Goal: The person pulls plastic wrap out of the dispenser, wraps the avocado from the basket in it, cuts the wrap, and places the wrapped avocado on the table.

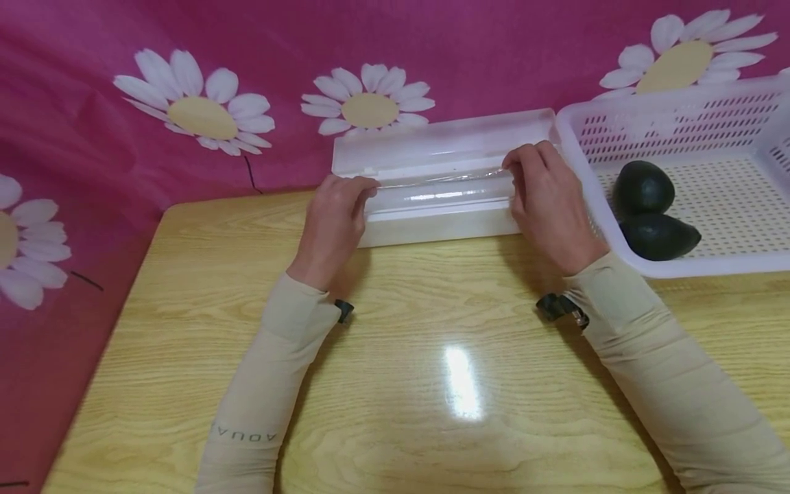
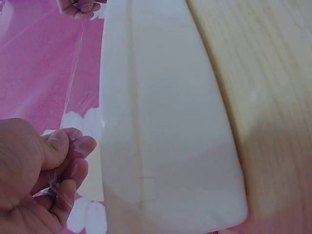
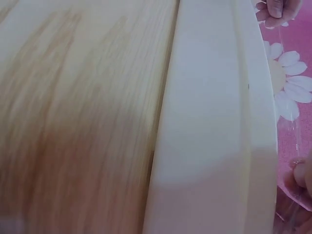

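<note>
A white cling film dispenser box (image 1: 432, 228) lies on the table with its lid (image 1: 444, 137) tipped back, and a shiny roll of film shows inside. Between my hands runs a thin edge of clear cling film (image 1: 441, 180), stretched above the roll. My left hand (image 1: 333, 223) pinches its left end between thumb and fingers; in the left wrist view some crumpled film pokes out among the fingers (image 2: 80, 146). At the other end, my right hand (image 1: 549, 202) pinches the film close to the box's right side. The right wrist view cuts most of that hand off.
Right of the box stands a white perforated plastic basket (image 1: 728, 264) with two dark green avocado-like fruits (image 1: 644, 189) in it. A pink cloth with daisies (image 1: 370, 110) hangs behind the wooden table (image 1: 401, 384).
</note>
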